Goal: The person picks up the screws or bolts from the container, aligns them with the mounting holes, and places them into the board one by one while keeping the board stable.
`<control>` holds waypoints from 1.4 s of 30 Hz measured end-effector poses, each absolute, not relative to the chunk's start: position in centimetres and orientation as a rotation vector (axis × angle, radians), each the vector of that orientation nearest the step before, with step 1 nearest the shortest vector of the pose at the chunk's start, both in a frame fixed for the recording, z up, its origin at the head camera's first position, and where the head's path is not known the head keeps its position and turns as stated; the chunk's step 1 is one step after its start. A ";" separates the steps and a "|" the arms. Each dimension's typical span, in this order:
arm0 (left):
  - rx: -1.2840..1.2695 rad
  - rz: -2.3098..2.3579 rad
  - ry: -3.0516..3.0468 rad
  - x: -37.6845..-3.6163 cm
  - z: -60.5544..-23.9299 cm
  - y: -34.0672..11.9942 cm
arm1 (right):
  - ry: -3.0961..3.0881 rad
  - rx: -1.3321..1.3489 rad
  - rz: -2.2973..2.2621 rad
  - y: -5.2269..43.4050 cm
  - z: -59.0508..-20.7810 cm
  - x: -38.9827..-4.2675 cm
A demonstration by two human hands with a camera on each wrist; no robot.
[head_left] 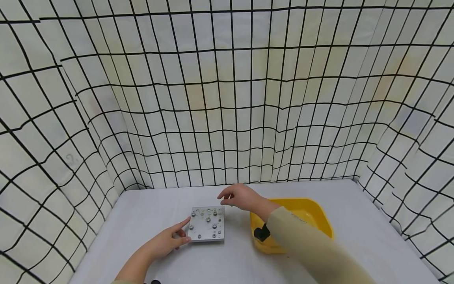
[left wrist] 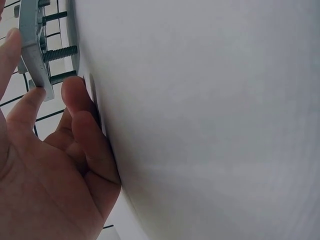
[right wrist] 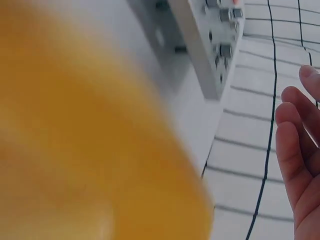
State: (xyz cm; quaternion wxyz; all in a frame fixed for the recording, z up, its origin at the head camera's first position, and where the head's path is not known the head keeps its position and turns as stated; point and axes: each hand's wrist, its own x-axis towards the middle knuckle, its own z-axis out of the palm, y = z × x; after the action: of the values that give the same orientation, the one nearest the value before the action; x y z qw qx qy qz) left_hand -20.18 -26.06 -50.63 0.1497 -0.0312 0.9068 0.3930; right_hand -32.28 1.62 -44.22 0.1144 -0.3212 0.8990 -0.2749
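A square silver metal plate [head_left: 202, 228] lies on the white table, with several bolts [left wrist: 61, 53] through it whose threaded ends stick out underneath. At its left edge, my left hand [head_left: 164, 242] holds it between thumb and index finger, the other fingers curled below near the table. My right hand [head_left: 242, 197] hovers just beyond the plate's far right corner, its fingers loosely bent and nothing visible between them. Bolt heads [right wrist: 226, 50] stand up from the plate's top face in the right wrist view.
A yellow tray [head_left: 324, 219] stands to the right, partly under my right forearm, with a black object [head_left: 261, 232] in it. Another dark object [head_left: 155, 282] shows at the bottom edge. White walls with a black grid [head_left: 230, 118] enclose the table [head_left: 149, 209].
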 end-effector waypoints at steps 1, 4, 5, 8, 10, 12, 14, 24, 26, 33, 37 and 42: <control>-0.092 1.127 2.605 -20.2 -50.7 -26.1 | 2.638 -0.923 -0.802 2.5 -44.0 -32.3; -0.096 1.124 2.605 -20.1 -50.9 -26.1 | 2.655 -0.880 -0.789 5.5 -43.7 -32.5; -0.093 1.130 2.603 -20.1 -50.9 -26.1 | 2.657 -0.858 -0.791 6.6 -43.7 -32.6; -0.085 1.149 2.595 -20.0 -50.9 -26.1 | 2.689 -0.818 -0.791 9.9 -43.9 -32.9; -0.079 1.162 2.595 -19.9 -50.8 -26.2 | 2.711 -0.782 -0.792 12.1 -44.1 -33.0; -0.081 1.165 2.597 -19.9 -50.8 -26.2 | 2.721 -0.741 -0.807 14.2 -44.2 -32.9; -0.093 1.165 2.596 -19.8 -50.8 -26.3 | 2.724 -0.690 -0.822 16.1 -44.3 -32.7; -0.080 1.175 2.586 -20.1 -50.9 -26.3 | 2.714 -0.532 -0.911 21.5 -44.9 -32.3; -0.071 1.177 2.581 -20.2 -50.9 -26.2 | 2.717 -0.530 -0.883 21.6 -44.9 -32.3; -0.047 1.176 2.574 -20.1 -50.7 -26.3 | 2.749 -0.652 -0.584 20.4 -44.7 -32.3; -0.080 1.172 2.572 -20.1 -50.6 -26.2 | 2.754 -0.748 -0.394 19.7 -44.8 -32.3; -0.072 1.175 2.580 -20.0 -50.5 -26.0 | 2.764 -0.834 -0.251 19.6 -45.3 -32.4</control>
State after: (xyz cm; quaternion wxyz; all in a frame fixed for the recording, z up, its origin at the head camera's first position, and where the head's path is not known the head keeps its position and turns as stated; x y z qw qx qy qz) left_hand -20.01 -26.01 -50.47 0.1523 -0.0250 0.8991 0.4096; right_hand -32.43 19.57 -45.25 0.1217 -0.2858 0.9466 -0.0860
